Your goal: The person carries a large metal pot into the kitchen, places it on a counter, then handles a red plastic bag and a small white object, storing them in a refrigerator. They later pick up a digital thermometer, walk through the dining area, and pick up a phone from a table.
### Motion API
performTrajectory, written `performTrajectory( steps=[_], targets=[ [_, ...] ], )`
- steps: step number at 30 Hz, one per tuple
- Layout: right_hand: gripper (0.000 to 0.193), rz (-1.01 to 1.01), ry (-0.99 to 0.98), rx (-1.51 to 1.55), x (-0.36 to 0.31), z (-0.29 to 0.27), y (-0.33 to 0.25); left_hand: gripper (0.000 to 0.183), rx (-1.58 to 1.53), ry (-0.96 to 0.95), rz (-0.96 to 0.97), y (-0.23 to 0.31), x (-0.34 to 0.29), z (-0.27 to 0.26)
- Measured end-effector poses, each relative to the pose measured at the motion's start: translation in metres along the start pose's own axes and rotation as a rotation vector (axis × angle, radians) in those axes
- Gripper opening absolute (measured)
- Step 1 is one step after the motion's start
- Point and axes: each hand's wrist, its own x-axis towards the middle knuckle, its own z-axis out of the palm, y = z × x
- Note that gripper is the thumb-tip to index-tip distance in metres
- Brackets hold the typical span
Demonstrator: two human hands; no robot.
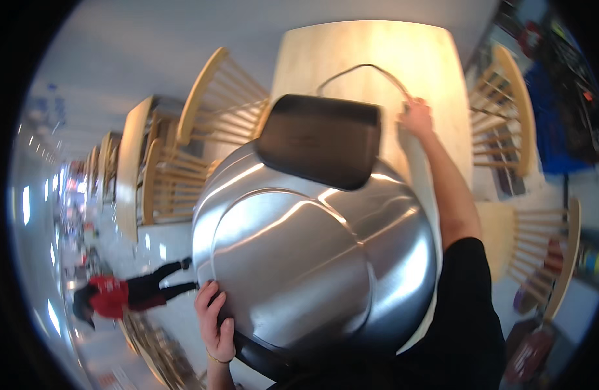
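Note:
A large round, shiny metal appliance (286,260) fills the middle, tilted up close to me. It has a black rim along its lower side and a black box-shaped part (319,140) at its far end. My left hand (216,328) grips its lower left edge, with fingers and thumb curled over the rim. Stretched out over the wooden table (371,42), my right hand (416,117) is closed on a dark power cord (368,65). The cord arches over the tabletop and passes behind the black part.
Wooden spindle-back chairs stand left (212,97) and right (507,110) of the table, with another chair (553,260) nearer on the right. More tables line the left side. A person in a red top (111,296) walks there. Shelves with goods and a blue item (550,123) are far right.

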Motion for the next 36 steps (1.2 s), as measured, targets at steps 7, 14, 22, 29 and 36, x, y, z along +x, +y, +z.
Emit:
performTrajectory(
  steps=[7,14,22,29,36],
  targets=[
    [0.024,-0.313,0.183,0.120,0.034,0.048,0.057,0.037,0.011,-0.082,-0.015,0.016,0.006,-0.007],
    [0.023,-0.012,-0.298,0.882,0.023,0.025,0.047,0.037,-0.123,-0.060,0.076,0.020,0.006,0.003],
    [0.030,0.020,-0.916,1.454,-0.035,-0.157,-0.085,0.040,-0.284,0.132,0.099,0.016,0.004,0.017],
    [0.047,-0.238,-0.968,0.994,-0.055,-0.241,-0.141,0.051,-0.717,0.496,-0.537,-0.014,-0.048,0.057],
    [0.046,-0.087,-0.970,1.011,-0.071,-0.252,-0.148,0.051,-1.529,0.106,-0.914,0.011,-0.094,0.085]
  ],
)
